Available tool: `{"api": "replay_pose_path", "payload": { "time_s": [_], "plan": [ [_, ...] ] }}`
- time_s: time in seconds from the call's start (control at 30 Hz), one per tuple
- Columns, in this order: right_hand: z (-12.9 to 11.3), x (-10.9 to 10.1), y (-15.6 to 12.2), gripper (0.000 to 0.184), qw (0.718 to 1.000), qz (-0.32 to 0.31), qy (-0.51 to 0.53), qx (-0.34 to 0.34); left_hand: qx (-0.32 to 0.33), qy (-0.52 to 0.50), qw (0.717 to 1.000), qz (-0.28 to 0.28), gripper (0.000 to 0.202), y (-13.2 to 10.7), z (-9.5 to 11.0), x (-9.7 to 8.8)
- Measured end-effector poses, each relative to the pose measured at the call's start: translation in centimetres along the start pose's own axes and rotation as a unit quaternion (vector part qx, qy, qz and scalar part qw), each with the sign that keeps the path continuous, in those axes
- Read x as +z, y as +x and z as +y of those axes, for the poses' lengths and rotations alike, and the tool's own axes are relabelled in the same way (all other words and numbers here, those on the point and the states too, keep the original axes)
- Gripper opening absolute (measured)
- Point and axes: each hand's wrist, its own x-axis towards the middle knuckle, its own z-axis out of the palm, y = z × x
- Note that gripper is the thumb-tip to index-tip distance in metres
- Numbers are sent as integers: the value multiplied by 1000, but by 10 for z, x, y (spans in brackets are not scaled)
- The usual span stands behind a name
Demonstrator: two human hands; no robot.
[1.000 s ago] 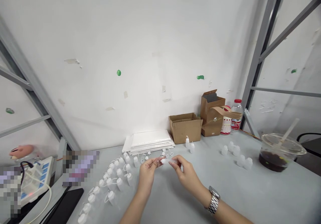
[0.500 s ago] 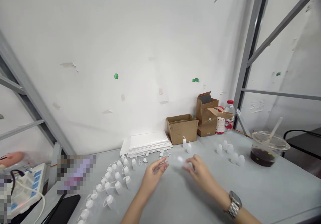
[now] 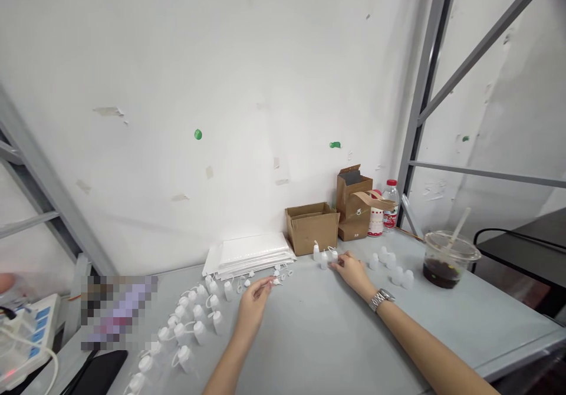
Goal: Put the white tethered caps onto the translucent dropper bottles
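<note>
My right hand [image 3: 351, 272] reaches far across the table, its fingers closed on a small white plastic bottle [image 3: 334, 256] with a looped cap. Two similar small bottles [image 3: 324, 260] stand upright just left of it, in front of the cardboard box. My left hand [image 3: 254, 305] is near the loose white caps, thumb and fingers pinched together at a small white cap [image 3: 277, 282]. Other loose caps [image 3: 277, 272] with strap loops lie just beyond. Several capped bottles [image 3: 198, 331] stand in slanting rows left of my left hand.
Several uncapped-looking bottles [image 3: 397, 275] stand at right, beside a lidded cup of dark drink [image 3: 442, 271]. At the back are white padded envelopes [image 3: 252, 249], a cardboard box [image 3: 313, 233], a brown paper bag [image 3: 351, 212] and a water bottle [image 3: 390, 206]. A black phone [image 3: 99, 374] and power strip [image 3: 44, 330] lie left.
My right hand has moved forward to the standing bottles, where a third bottle now stands. My left hand has drawn slightly left and closed at a cap. The view has turned slightly right.
</note>
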Motion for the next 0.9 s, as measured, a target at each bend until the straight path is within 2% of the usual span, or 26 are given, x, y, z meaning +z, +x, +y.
{"api": "replay_pose_path", "payload": {
  "time_s": [0.1, 0.23, 0.33, 0.4, 0.5, 0.63, 0.7, 0.8, 0.9],
  "plan": [
    [3, -4, -3, 25, 1000, -4, -10, -6, -1, 10, 1000, -12, 37, 0, -2, 0],
    [8, -26, -15, 31, 999, 23, -39, -7, 4, 45, 999, -19, 41, 0, -14, 3],
    [14, -49, -22, 33, 980, 100, -174, 8, 40, 138, 990, 8, 46, 0, -24, 4],
    [18, -61, -22, 33, 959, 124, -255, 21, 83, 218, 972, 11, 46, -2, -27, 5],
    [23, -67, -15, 31, 951, 92, -295, 28, 126, 306, 943, -25, 49, -8, -23, 4],
    [25, -61, -6, 22, 955, 52, -293, 15, 130, 354, 919, -117, 64, -14, -10, 3],
    [25, -58, -4, 18, 957, 41, -286, 13, 129, 373, 908, -144, 67, -14, -5, 3],
    [26, -57, -5, 19, 962, 33, -270, 18, 124, 403, 893, -158, 66, -10, -6, 3],
    [30, -58, -4, 19, 969, 22, -244, 28, 128, 421, 886, -143, 60, -4, -12, 3]
  ]
}}
